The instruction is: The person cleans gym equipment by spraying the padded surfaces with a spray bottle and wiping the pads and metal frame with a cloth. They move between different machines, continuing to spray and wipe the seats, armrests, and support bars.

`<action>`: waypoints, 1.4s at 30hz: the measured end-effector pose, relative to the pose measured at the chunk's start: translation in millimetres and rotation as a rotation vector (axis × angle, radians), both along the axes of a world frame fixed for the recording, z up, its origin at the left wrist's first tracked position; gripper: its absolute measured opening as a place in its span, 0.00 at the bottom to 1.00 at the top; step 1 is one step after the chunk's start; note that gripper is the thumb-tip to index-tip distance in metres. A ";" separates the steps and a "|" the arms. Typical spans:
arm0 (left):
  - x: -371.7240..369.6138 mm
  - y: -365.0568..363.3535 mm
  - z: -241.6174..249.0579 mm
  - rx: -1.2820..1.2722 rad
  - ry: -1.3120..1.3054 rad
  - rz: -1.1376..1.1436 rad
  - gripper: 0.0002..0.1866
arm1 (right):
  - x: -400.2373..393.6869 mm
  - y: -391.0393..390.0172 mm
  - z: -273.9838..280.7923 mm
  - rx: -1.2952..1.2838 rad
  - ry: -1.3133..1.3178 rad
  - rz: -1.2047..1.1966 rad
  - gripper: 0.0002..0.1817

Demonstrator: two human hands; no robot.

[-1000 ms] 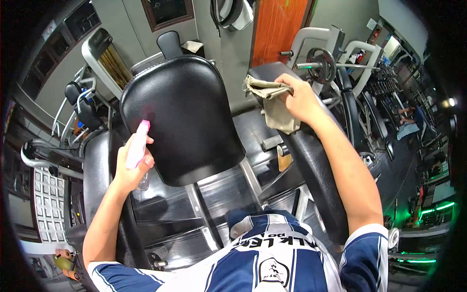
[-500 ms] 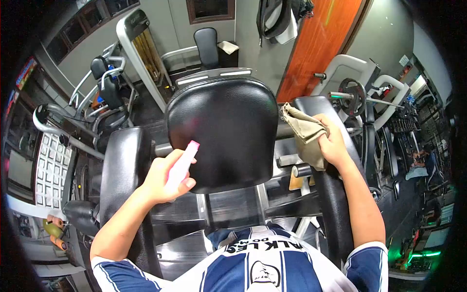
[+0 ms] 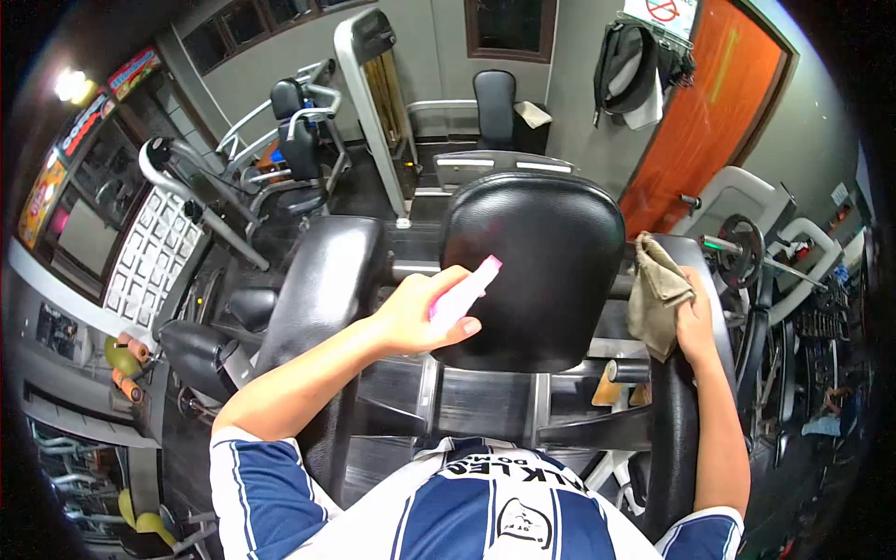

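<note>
My left hand (image 3: 425, 313) is wrapped round a slim white bottle (image 3: 462, 294) with a pink tip. The tip points up and forward, overlapping the left part of a black padded backrest (image 3: 546, 271) in front of me. On the right, a folded greyish-brown cloth (image 3: 658, 299) is gripped in my right hand (image 3: 695, 322). It hangs down from my fingers at the inner side of the right black pad (image 3: 674, 420). My left forearm passes over the left black pad (image 3: 327, 280).
An orange door (image 3: 709, 121) and hanging bags (image 3: 625, 75) are at the back right. A weight-stack machine (image 3: 369, 103) and another padded gym machine (image 3: 299, 140) stand behind on the left. Metal bars and a footplate (image 3: 485, 401) lie below the backrest.
The view has swung left, so the backrest and both hands appear farther right. Both hands keep hold of the bottle and the cloth.
</note>
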State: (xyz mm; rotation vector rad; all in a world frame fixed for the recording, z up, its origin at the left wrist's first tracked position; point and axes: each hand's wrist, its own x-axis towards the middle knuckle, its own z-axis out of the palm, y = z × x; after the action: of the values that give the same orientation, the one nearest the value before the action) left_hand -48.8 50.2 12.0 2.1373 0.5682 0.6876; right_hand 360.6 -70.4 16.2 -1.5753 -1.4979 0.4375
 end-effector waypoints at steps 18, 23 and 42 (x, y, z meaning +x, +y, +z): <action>5.8 4.8 -0.3 -0.057 0.073 0.057 0.26 | 2.4 0.7 -13.9 -0.013 -0.056 0.007 0.13; 8.5 6.7 -13.9 -0.068 0.178 0.004 0.27 | -8.0 0.3 -9.7 -0.023 -0.227 0.058 0.15; 64.8 -93.9 153.7 -0.005 -0.045 0.170 0.30 | 26.1 50.6 -12.7 -0.180 -0.077 0.297 0.20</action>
State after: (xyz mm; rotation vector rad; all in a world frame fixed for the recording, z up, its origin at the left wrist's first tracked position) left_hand 16.0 -43.7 165.8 2.0797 0.7322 0.8249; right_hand 386.7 -19.8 3.4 -1.5235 -1.8028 0.7038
